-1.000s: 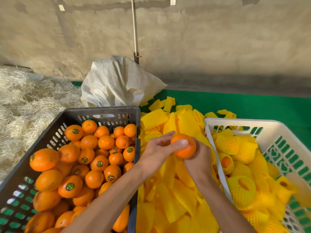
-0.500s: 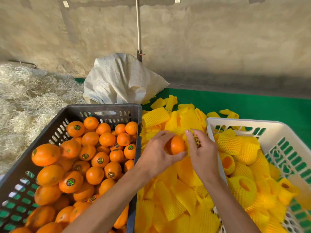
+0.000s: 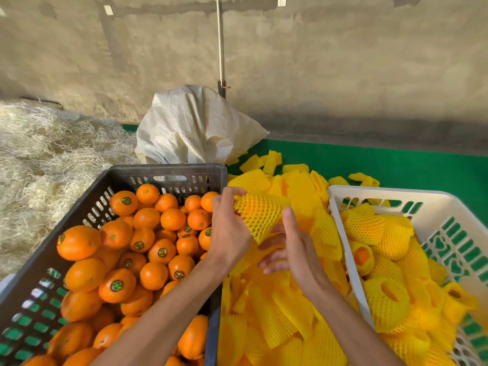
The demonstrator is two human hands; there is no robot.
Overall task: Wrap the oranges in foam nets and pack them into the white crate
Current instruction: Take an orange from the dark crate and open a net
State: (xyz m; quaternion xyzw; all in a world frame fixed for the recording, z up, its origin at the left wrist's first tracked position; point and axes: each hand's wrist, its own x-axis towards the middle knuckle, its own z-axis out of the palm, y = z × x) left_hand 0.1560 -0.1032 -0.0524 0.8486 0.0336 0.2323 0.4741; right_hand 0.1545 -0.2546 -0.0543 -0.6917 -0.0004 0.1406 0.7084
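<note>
Dark crate (image 3: 163, 171), left: loose oranges (image 3: 148, 249). White crate (image 3: 396, 194), right: netted oranges (image 3: 383, 233). Between them, a heap of yellow foam nets (image 3: 285, 326). Above the heap: netted orange (image 3: 257, 213), gripped by left hand (image 3: 229, 233); right hand (image 3: 293, 249) touches it, fingers loosely spread.

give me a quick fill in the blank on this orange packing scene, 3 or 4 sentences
1. The bare oranges lie in the ____ crate.
2. The left hand holds an orange covered by a yellow foam ____.
3. The wrapped oranges lie in the ____ crate.
4. The pile of loose nets lies ____ the two crates.

Missing words: black; net; white; between
</note>
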